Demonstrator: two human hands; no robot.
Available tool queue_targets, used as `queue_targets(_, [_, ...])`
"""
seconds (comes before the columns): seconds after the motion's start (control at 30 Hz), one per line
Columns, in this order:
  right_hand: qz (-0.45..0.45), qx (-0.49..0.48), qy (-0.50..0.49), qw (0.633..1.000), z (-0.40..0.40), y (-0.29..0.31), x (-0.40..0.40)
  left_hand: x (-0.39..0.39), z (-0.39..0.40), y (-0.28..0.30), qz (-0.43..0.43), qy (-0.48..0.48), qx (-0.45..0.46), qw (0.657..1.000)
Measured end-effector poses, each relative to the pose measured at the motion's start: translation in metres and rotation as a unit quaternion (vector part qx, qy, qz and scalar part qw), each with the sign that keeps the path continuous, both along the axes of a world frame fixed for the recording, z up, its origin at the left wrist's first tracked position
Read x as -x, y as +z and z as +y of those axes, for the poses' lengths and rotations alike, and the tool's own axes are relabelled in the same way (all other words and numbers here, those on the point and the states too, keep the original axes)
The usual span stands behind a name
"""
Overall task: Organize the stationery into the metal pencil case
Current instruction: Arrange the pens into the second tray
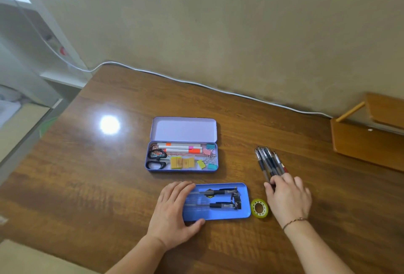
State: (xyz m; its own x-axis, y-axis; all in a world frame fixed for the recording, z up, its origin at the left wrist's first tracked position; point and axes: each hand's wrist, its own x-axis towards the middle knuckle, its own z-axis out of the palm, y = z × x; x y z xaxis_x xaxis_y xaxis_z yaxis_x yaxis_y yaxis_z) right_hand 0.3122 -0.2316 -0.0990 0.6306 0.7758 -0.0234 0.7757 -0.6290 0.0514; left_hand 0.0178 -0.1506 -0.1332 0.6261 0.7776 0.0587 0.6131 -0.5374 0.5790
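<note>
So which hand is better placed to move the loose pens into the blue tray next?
The right hand. Its fingers already lie on the near ends of the pens, to the right of the blue tray. The left hand rests on the tray's left end, steadying it, farther from the pens.

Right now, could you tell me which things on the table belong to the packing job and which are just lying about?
Job: open pencil case, blue tray steadied by the left hand, loose pens touched by the right hand, tape roll.

Lying about: white cable, wooden boards.
</note>
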Motion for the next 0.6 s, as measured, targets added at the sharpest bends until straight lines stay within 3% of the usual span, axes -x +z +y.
queue_targets(0.1, [0.046, -0.067, 0.015, 0.997, 0.001, 0.001, 0.005, 0.0, 0.0, 0.001, -0.014, 0.003, -0.001, 1.0])
queue_targets(0.17, [0.075, -0.117, 0.109, 0.984, -0.001, 0.001, 0.018, 0.0, 0.0, 0.002, -0.026, 0.003, -0.006, 1.0])
queue_targets(0.27, [0.092, -0.114, 0.252, 0.957, -0.003, -0.003, 0.045, -0.001, 0.0, 0.002, -0.032, -0.001, -0.01, 0.999])
queue_targets(0.4, [0.109, -0.105, 0.281, 0.948, 0.002, -0.007, 0.061, -0.002, -0.001, 0.002, -0.017, -0.007, -0.013, 1.0])
queue_targets(0.5, [0.116, -0.135, 0.23, 0.957, 0.005, -0.005, 0.048, -0.002, -0.001, 0.002, -0.011, -0.009, -0.011, 1.0])
queue_targets(0.6, [0.084, -0.141, 0.034, 0.986, 0.005, -0.001, 0.012, -0.002, -0.001, 0.001, -0.01, -0.006, -0.011, 1.0])
